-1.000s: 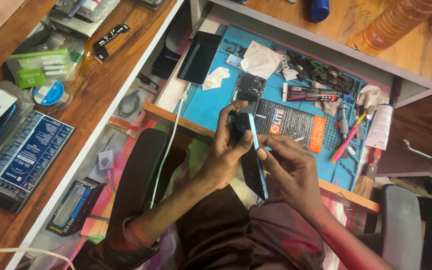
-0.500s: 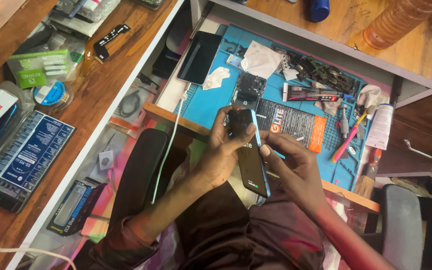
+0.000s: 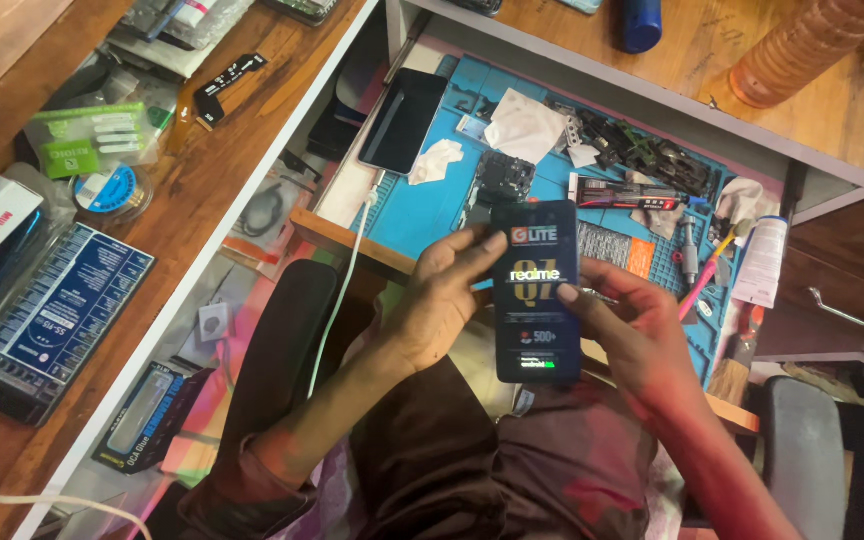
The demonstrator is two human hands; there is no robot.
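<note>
Left hand [image 3: 447, 300] and right hand [image 3: 632, 335] pinch a flat dark printed phone-screen package [image 3: 537, 290] by its long edges; likely light, stiff, fragile

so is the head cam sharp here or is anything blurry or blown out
Head view: mostly sharp on the blue mat and wooden desk; the dark package held by the left hand and right hand reads clearly; lighting is dim and warm, the lap in shadow with reddish colour fringes; edges bend slightly.

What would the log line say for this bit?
left hand: holds dark phone | right hand: holds same phone | below: blue mat
</note>
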